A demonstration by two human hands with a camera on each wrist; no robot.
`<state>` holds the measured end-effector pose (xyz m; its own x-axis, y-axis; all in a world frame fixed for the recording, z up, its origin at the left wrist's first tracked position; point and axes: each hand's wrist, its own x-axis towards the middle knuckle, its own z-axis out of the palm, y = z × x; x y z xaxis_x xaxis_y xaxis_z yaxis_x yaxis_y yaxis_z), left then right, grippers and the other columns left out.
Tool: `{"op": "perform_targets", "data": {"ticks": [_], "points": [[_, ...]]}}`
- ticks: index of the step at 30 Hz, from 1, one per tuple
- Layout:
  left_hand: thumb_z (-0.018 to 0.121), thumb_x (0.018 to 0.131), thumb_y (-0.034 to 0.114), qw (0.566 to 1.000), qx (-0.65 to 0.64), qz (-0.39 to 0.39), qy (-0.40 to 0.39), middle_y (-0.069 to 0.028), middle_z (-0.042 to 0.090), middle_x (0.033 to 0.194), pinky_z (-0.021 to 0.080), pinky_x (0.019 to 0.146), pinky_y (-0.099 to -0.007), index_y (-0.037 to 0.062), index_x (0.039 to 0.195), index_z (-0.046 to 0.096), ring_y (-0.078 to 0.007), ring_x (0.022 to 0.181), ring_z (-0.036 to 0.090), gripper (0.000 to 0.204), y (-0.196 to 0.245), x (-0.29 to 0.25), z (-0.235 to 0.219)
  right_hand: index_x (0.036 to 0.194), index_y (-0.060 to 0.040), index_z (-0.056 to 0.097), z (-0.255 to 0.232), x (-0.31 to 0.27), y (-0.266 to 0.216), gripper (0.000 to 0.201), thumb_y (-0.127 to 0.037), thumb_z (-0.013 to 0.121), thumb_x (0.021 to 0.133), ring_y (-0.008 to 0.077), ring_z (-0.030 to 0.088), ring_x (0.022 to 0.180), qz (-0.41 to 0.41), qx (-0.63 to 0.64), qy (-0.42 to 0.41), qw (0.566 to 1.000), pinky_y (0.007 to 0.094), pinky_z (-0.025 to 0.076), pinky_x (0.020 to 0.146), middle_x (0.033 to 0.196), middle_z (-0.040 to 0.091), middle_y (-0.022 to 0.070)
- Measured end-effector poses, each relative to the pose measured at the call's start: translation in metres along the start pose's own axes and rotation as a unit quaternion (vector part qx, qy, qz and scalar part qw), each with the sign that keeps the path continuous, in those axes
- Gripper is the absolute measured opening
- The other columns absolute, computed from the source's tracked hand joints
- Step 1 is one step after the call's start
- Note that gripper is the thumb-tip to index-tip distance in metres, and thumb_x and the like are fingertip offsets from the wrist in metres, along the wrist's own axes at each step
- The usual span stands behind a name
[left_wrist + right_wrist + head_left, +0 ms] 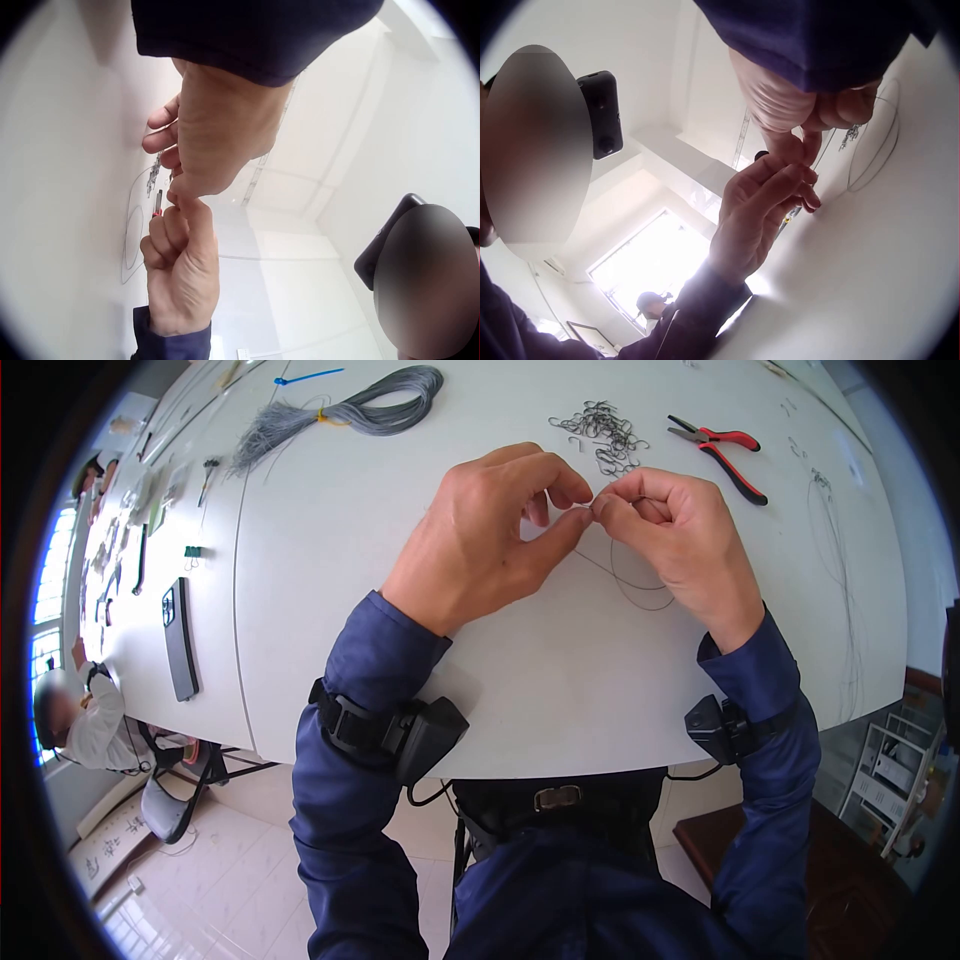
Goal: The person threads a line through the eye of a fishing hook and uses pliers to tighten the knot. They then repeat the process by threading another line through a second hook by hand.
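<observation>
Both hands meet fingertip to fingertip above the white table. The left hand [490,530] pinches a thin grey line [620,578] between thumb and forefinger, its other fingers loosely bent. Touching it, the right hand [685,530] also pinches at the line, with its other fingers curled in. The line hangs in a loop below the fingertips; whatever small part lies between them is too small to tell. In the left wrist view the left hand [225,127] is above the right hand [180,270]. A pile of small dark metal hooks [605,435] lies just beyond the hands.
Red-handled pliers [722,450] lie behind the right hand. A tied bundle of grey line [385,405] and a blue cable tie [310,376] are at the back left. A phone [180,640] and a binder clip [193,552] lie left. Finished-looking strands [840,560] rest far right.
</observation>
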<state>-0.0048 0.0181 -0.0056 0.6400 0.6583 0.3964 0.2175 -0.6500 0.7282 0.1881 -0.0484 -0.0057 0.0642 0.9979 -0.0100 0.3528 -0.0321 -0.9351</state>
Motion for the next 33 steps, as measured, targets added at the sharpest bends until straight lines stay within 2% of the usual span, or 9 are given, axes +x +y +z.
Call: {"op": "perform_targets", "data": {"ticks": [6, 12, 21, 25, 33], "points": [[0.074, 0.084, 0.003, 1.000, -0.006, -0.006, 0.002, -0.0085, 0.069, 0.081, 0.051, 0.069, -0.0283, -0.0008, 0.090, 0.070, -0.0172, 0.072, 0.063, 0.008, -0.0029, -0.0001, -0.0005, 0.090, 0.0018, 0.071, -0.0034, 0.0002, -0.0010, 0.022, -0.020, 0.068, 0.092, 0.0018, 0.038, 0.054, 0.001, -0.026, -0.009, 1.000, 0.0228, 0.030, 0.048, 0.059, 0.049, -0.0064], [0.074, 0.084, 0.004, 1.000, -0.006, -0.014, 0.001, -0.0092, 0.070, 0.082, 0.052, 0.070, -0.0286, -0.0011, 0.091, 0.070, -0.0171, 0.072, 0.064, 0.009, -0.0024, -0.0008, -0.0008, 0.091, 0.0032, 0.071, -0.0017, 0.0014, 0.0029, 0.026, -0.022, 0.069, 0.093, 0.0019, 0.042, 0.054, -0.026, 0.004, 0.004, 1.000, 0.0209, 0.035, 0.051, 0.059, 0.053, -0.0052], [0.073, 0.084, 0.003, 1.000, -0.017, -0.015, -0.006, -0.0085, 0.070, 0.085, 0.052, 0.071, -0.0285, -0.0013, 0.093, 0.070, -0.0169, 0.074, 0.065, 0.010, -0.0023, -0.0004, -0.0012, 0.091, 0.0011, 0.070, -0.0036, 0.0007, -0.0009, 0.020, -0.019, 0.069, 0.090, 0.0013, 0.035, 0.052, 0.010, -0.007, -0.013, 1.000, 0.0233, 0.028, 0.048, 0.056, 0.045, -0.0076], [0.073, 0.083, 0.003, 1.000, -0.016, -0.005, 0.023, -0.0084, 0.070, 0.088, 0.052, 0.073, -0.0281, -0.0007, 0.096, 0.071, -0.0165, 0.076, 0.065, 0.013, -0.0003, -0.0002, -0.0028, 0.090, 0.0009, 0.070, -0.0035, 0.0014, 0.0010, 0.020, -0.019, 0.069, 0.090, 0.0017, 0.034, 0.052, -0.001, 0.002, -0.001, 1.000, 0.0236, 0.027, 0.048, 0.055, 0.043, -0.0079], [0.072, 0.084, 0.002, 1.000, -0.010, 0.015, 0.005, -0.0088, 0.070, 0.086, 0.053, 0.075, -0.0283, -0.0016, 0.095, 0.070, -0.0166, 0.076, 0.065, 0.012, -0.0031, 0.0007, -0.0002, 0.092, 0.0009, 0.070, -0.0032, 0.0010, -0.0003, 0.020, -0.019, 0.069, 0.090, 0.0015, 0.034, 0.052, 0.005, 0.003, -0.006, 1.000, 0.0233, 0.027, 0.048, 0.056, 0.044, -0.0078]]}}
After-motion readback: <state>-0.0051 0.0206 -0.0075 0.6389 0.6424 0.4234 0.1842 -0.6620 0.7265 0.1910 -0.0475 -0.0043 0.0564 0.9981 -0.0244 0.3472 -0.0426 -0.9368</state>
